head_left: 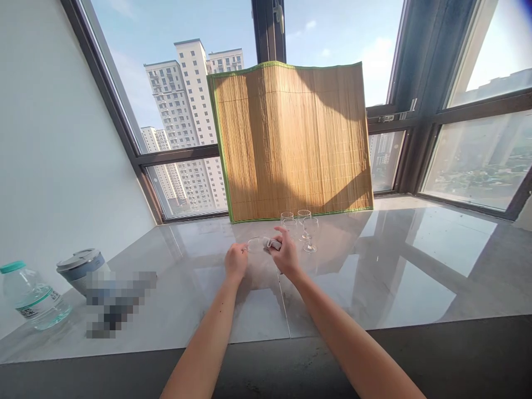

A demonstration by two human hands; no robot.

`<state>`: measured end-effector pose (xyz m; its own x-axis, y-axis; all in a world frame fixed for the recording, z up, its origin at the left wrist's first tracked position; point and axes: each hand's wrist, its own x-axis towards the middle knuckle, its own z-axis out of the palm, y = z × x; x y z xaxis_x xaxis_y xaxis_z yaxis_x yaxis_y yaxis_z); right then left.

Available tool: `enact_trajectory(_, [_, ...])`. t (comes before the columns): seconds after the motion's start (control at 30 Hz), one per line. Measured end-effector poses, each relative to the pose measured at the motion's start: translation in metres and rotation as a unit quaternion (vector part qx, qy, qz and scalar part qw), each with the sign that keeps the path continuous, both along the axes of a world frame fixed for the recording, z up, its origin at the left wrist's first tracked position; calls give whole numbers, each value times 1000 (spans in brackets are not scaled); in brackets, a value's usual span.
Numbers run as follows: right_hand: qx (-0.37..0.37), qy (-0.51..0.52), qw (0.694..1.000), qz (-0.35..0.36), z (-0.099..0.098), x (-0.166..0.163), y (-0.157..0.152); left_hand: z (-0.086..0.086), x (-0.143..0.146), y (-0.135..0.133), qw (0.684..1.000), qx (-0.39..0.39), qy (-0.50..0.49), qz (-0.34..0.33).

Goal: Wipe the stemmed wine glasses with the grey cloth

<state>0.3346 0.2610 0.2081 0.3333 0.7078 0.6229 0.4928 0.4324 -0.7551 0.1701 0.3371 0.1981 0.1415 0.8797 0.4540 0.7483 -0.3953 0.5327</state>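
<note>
My left hand [236,260] is closed around the stem end of a small clear stemmed glass [255,243], which lies on its side in the air above the sill. In my right hand [286,254] is a grey cloth [273,244], held against the open end of that glass. My right index finger sticks out past the cloth. Just beyond my right hand, several more clear stemmed glasses [310,227] stand upright in a group; my hand partly hides the nearer left ones.
A bamboo mat [295,144] with green edging leans against the window behind the glasses. On the left of the glossy tiled sill [344,299] stand a water bottle [35,299] and a lidded cup [81,269], beside a blurred-out patch. The sill's front edge runs below my forearms.
</note>
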Motion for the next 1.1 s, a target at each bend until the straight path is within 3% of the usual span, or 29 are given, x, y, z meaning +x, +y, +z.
enact_trajectory(0.1, [-28, 4, 997, 65, -1, -3, 0, -1, 0, 1, 1000, 1, 28, -6])
enact_trajectory(0.17, [-55, 65, 991, 104, 1, -3, -2, -1, 1, 2, 999, 15, 31, -24])
enact_trajectory(0.33, [-135, 254, 931, 225, 14, 1, -10, 2, 2, -3, 996, 37, 13, -84])
enact_trajectory(0.5, [-90, 341, 898, 264, 20, 3, -10, 4, 3, -8, 997, 13, -10, -70])
enact_trajectory(0.7, [36, 234, 966, 105, 15, 0, -4, -2, 6, -1, 996, -9, -56, -65])
enact_trajectory(0.8, [99, 158, 982, 28, 16, -2, -11, -6, 7, 3, 994, -23, -79, -76])
enact_trajectory(0.97, [262, 62, 954, -133, 43, 29, -30, -8, 9, 4, 976, -114, -139, -119])
enact_trajectory(1.1, [250, 31, 930, -268, 53, 105, -32, -10, 14, 6, 954, -195, -184, -133])
